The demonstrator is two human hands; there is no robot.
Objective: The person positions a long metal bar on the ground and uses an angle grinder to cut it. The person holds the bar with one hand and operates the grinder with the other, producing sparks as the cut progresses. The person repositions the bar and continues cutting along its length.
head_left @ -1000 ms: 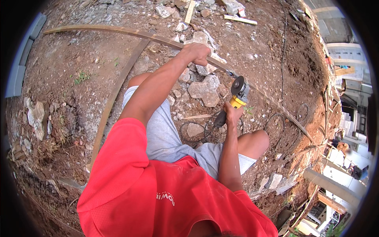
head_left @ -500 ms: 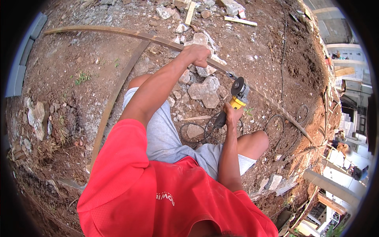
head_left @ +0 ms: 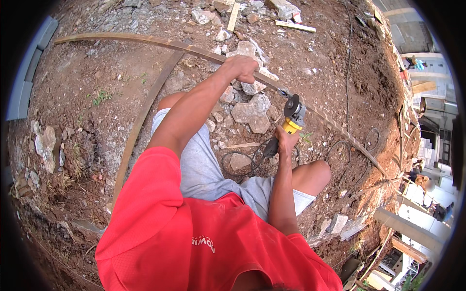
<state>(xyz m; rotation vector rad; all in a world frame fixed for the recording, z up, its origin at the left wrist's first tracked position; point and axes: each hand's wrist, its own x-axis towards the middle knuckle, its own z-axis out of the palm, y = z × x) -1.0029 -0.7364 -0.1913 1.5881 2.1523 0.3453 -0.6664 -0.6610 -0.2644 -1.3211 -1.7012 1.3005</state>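
Note:
A long brown metal-looking bar (head_left: 206,54) crosses the ground in front of me, with a shiny patch beside the grinder's disc. My left hand (head_left: 241,68) is closed over this bar, to the left of the patch. In my right hand (head_left: 288,139) is a yellow and black angle grinder (head_left: 292,127), gripped by its dark body. Its round disc (head_left: 292,105) is right at the bar near the shiny patch; whether the two touch, I cannot tell. Stones (head_left: 253,113) lie under and around the bar between my knees.
A second brown bar (head_left: 148,99) runs from the first toward my left side. Black cable (head_left: 252,162) loops by the grinder. Short wood pieces (head_left: 296,25) and rubble lie farther off. Grey blocks (head_left: 34,63) stand at far left; a drop-off with structures and people is at right.
My hands, the grinder and the bar hold practically the same place. At the far right edge, a person in the background has come into view.

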